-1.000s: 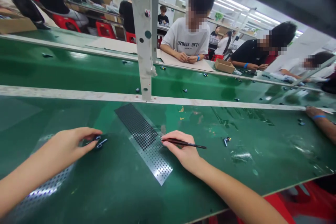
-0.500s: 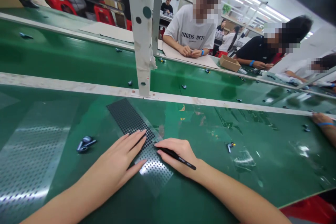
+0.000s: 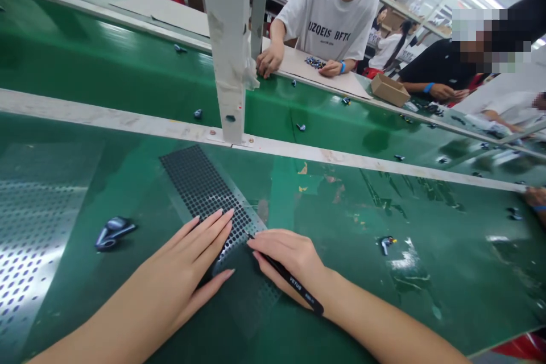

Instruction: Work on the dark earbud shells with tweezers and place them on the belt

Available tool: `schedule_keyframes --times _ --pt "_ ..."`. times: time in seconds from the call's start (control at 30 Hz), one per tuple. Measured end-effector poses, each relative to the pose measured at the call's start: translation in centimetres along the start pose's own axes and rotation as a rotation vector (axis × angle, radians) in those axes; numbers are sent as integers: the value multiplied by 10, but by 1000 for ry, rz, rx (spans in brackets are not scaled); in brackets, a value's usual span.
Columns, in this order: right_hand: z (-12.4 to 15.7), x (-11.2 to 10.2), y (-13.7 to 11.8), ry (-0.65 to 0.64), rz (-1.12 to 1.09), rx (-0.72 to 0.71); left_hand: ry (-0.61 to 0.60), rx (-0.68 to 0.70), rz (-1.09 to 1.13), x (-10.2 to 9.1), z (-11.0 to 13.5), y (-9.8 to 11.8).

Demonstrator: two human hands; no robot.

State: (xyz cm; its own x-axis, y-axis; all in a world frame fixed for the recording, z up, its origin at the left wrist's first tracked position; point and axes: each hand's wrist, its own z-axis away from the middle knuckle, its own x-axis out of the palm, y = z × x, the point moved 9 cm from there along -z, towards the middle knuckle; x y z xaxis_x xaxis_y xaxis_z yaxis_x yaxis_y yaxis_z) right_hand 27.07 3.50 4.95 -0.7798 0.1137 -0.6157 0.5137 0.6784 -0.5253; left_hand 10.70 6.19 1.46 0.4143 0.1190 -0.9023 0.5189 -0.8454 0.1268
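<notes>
My left hand (image 3: 187, 261) lies flat across a clear sheet of black dots (image 3: 198, 179), fingers stretched out and pressing it to the green bench. The sheet's upper part is full of dots; the lower end looks mostly bare. In my right hand (image 3: 294, 259) is a pair of black tweezers (image 3: 294, 281), pinched between thumb and fingers. Their tips touch or hover just over the sheet's right edge, beside my left fingertips; whether they grip a dot is too small to tell. Dark earbud pieces (image 3: 114, 232) sit left of my left hand.
Another perforated clear sheet (image 3: 34, 239) lies at the far left. One earbud piece (image 3: 387, 244) is on the bench at right. Behind a white rail (image 3: 106, 116) and post (image 3: 230, 51), a green conveyor belt (image 3: 273, 105) carries several pieces. Co-workers sit opposite; a cardboard box (image 3: 389, 90) stands there.
My view has shifted slightly closer. Both hands keep nearly the same hold on the sheet and tweezers. The co-worker in white has moved one hand out to the belt's edge, exposing a small pile of parts.
</notes>
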Motion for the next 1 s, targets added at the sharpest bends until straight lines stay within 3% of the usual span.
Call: schedule_keyframes --times 0.13,0.4,1.0 --pt "-2 -1 -5 22 50 -25 60 -21 -65 -3 -2 4" --pt "0 0 -8 25 91 -32 35 57 -138 -15 -15 13" --pt "3 5 -6 25 157 -41 2 56 -81 -9 -13 8"
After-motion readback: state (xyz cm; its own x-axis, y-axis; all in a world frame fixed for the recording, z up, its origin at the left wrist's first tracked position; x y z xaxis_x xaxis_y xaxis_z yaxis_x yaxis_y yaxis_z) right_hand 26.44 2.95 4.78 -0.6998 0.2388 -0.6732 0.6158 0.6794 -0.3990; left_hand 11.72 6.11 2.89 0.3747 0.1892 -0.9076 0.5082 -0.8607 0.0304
